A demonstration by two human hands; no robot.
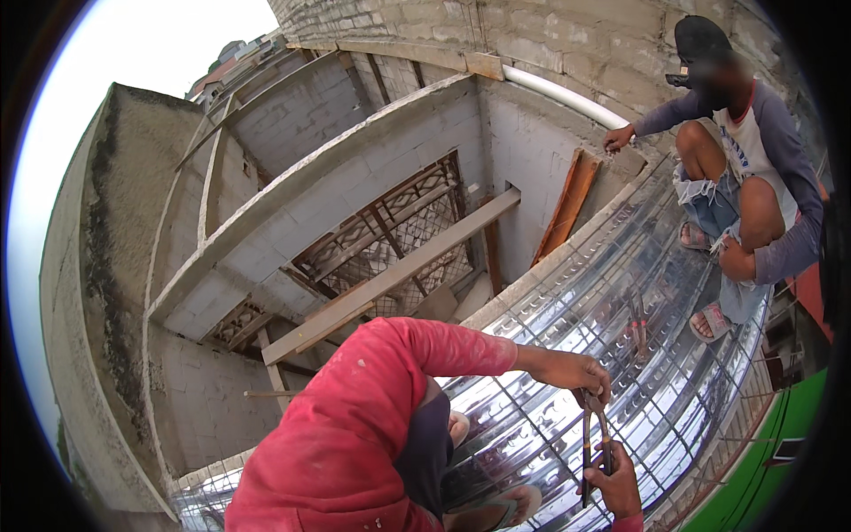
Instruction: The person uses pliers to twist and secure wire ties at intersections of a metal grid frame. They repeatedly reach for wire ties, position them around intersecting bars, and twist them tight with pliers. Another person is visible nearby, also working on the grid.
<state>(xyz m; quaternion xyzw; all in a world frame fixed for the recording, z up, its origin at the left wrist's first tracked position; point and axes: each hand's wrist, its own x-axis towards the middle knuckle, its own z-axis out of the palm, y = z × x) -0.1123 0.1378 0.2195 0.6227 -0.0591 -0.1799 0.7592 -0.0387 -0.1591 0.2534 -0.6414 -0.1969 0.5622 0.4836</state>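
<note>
Shiny corrugated metal decking (567,310) fills the lower right of the frame; your left hand (576,371) pinches the pincers' (596,439) head, your right hand (613,483) grips the handles. Slip, and they could drop off the open edge at centre

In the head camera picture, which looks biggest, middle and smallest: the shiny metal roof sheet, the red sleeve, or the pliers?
1. shiny metal roof sheet
2. red sleeve, though it looks large partly because it is close to the camera
3. pliers
</note>
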